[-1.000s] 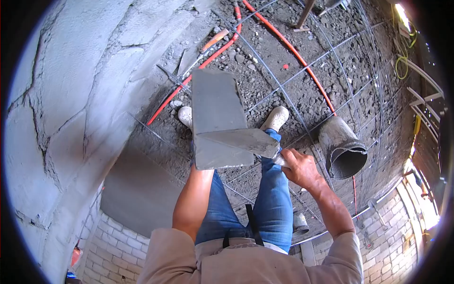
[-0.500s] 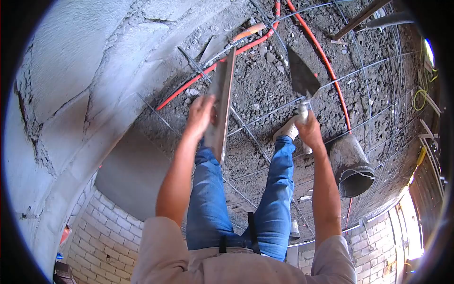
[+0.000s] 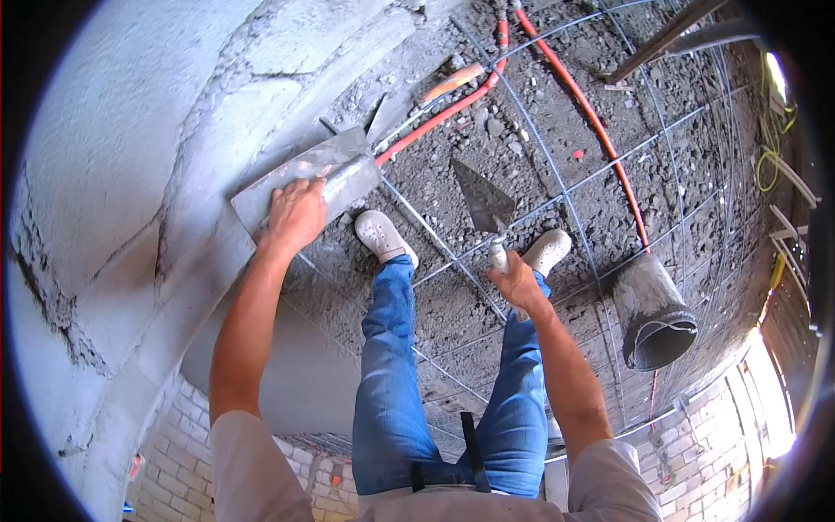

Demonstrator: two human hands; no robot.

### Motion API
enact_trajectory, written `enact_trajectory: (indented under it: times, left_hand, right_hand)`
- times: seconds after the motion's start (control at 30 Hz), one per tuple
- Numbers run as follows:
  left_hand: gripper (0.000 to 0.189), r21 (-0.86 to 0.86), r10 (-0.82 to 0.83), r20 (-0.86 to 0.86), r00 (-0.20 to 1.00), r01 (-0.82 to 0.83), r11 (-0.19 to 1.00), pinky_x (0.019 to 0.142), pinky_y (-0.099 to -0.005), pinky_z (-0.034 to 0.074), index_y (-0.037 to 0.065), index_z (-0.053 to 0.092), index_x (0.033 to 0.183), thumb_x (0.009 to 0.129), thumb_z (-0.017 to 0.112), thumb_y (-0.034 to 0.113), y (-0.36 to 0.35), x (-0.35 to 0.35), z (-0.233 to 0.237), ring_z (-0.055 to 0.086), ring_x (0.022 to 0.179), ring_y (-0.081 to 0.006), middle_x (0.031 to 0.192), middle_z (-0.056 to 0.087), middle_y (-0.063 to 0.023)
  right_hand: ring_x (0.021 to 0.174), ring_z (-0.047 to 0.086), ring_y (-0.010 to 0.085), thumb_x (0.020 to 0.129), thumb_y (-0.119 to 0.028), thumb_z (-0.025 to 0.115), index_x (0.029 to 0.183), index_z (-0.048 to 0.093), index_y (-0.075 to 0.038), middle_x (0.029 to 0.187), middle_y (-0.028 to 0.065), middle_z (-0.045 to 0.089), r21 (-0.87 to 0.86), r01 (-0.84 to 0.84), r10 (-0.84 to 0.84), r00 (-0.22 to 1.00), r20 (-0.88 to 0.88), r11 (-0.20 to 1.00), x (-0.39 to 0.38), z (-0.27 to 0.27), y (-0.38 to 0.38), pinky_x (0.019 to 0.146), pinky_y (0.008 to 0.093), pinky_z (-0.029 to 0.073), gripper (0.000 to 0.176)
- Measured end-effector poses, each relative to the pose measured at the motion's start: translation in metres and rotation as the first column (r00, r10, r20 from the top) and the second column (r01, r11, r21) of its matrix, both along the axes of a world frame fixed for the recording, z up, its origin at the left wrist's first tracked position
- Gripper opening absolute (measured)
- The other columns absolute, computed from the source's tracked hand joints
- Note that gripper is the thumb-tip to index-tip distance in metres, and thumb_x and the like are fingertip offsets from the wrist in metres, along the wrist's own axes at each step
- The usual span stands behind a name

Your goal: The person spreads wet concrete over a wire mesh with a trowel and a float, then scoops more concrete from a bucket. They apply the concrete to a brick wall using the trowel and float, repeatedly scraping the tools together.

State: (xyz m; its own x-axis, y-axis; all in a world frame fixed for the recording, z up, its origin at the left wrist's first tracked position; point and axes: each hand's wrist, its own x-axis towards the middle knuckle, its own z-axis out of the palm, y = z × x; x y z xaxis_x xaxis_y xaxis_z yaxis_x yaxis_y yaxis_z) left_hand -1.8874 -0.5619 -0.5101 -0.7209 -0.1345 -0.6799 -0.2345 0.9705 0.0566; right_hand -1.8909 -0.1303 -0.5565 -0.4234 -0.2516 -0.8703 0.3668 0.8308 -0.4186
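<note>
My left hand point(image 3: 298, 211) grips a rectangular plastering float point(image 3: 335, 165) with a grey, mortar-smeared plate. The float is turned with its broad face up and overlaps the lower part of the rough plastered wall point(image 3: 200, 113). My right hand point(image 3: 515, 283) is wrapped round the pale handle of a pointed trowel point(image 3: 484, 198), whose dark blade points up and to the left over the gravel. Beyond the float, a tool with an orange handle point(image 3: 454, 81) lies by the wall's foot.
Steel bars point(image 3: 557, 174) form a grid over the gravel floor point(image 3: 539, 96). An orange-red conduit point(image 3: 591, 113) crosses it, and another bends towards the wall. A grey bucket-like container point(image 3: 657, 317) lies tipped at right. My two shoes point(image 3: 383, 235) stand among the bars.
My left hand has swung the float left to the wall, turning it from edge-on to face-up. My right hand and trowel have moved left and a little lower.
</note>
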Motion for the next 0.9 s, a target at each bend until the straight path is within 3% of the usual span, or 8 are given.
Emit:
enact_trajectory:
  times: [0.1, 0.23, 0.3, 0.4, 0.67, 0.9]
  left_hand:
    - [0.038, 0.008, -0.248, -0.187, 0.951, 0.254, 0.967, 0.088, -0.0452, 0.04, 0.006, 0.061, 0.125, 0.089, 0.054, 0.013, 0.021, -0.033, -0.002, 0.059, 0.1, -0.0317, 0.105, 0.063, -0.0177]
    - [0.036, -0.06, -0.416, -0.273, 0.867, 0.416, 0.907, 0.086, -0.0458, 0.04, 0.007, 0.064, 0.12, 0.086, 0.054, 0.011, 0.055, -0.11, -0.021, 0.059, 0.098, -0.0311, 0.1, 0.064, -0.0158]
    - [0.031, -0.198, -0.521, -0.281, 0.806, 0.483, 0.853, 0.084, -0.0459, 0.04, 0.007, 0.067, 0.112, 0.084, 0.053, 0.011, 0.074, -0.151, -0.038, 0.059, 0.097, -0.0301, 0.097, 0.064, -0.0141]
    - [0.023, -0.321, -0.595, -0.279, 0.754, 0.511, 0.798, 0.085, -0.0435, 0.042, 0.009, 0.072, 0.099, 0.086, 0.054, 0.014, 0.097, -0.199, -0.057, 0.061, 0.1, -0.0255, 0.1, 0.067, -0.0119]
    - [0.025, -0.368, -0.608, -0.071, 0.791, 0.546, 0.753, 0.093, -0.0464, 0.04, 0.017, 0.073, 0.106, 0.089, 0.055, 0.016, 0.112, -0.261, -0.099, 0.056, 0.113, -0.0265, 0.115, 0.064, -0.0103]
    - [0.028, -0.386, -0.687, -0.198, 0.699, 0.589, 0.71, 0.092, -0.0481, 0.041, 0.016, 0.068, 0.11, 0.087, 0.053, 0.011, 0.093, -0.245, -0.109, 0.056, 0.11, -0.0266, 0.111, 0.063, -0.0107]
  right_hand:
    - [0.095, 0.062, 0.0497, 0.084, -0.028, 0.065, 0.106, 0.051, 0.003, 0.093, 0.0329, 0.064, -0.039, 0.024, -0.026, 0.999, -0.045, 0.999, -0.004, 0.002, 0.0, 0.08, 0.0505, 0.049, 0.041]
    - [0.094, 0.063, 0.0495, 0.083, -0.028, 0.066, 0.105, 0.051, 0.003, 0.092, 0.0325, 0.064, -0.024, 0.072, -0.073, 0.997, -0.023, 0.997, -0.019, 0.004, 0.009, 0.079, 0.0503, 0.049, 0.041]
    - [0.093, 0.063, 0.0489, 0.083, -0.028, 0.067, 0.105, 0.051, 0.003, 0.091, 0.0314, 0.064, -0.002, 0.107, -0.107, 0.994, -0.024, 0.994, -0.022, 0.003, 0.018, 0.078, 0.0494, 0.049, 0.041]
    - [0.09, 0.064, 0.0478, 0.083, -0.028, 0.067, 0.105, 0.051, 0.002, 0.089, 0.03, 0.064, -0.046, 0.164, -0.166, 0.985, -0.049, 0.985, -0.015, -0.005, 0.042, 0.077, 0.0483, 0.049, 0.041]
    - [0.092, 0.063, 0.0476, 0.084, -0.028, 0.066, 0.106, 0.051, 0.001, 0.09, 0.0298, 0.065, -0.004, 0.249, -0.249, 0.967, -0.051, 0.968, 0.011, -0.024, 0.096, 0.078, 0.0482, 0.048, 0.039]
    - [0.094, 0.062, 0.0492, 0.086, -0.031, 0.066, 0.107, 0.05, 0.001, 0.092, 0.0319, 0.064, 0.035, 0.237, -0.236, 0.971, -0.029, 0.971, 0.008, -0.029, 0.097, 0.079, 0.0503, 0.048, 0.042]
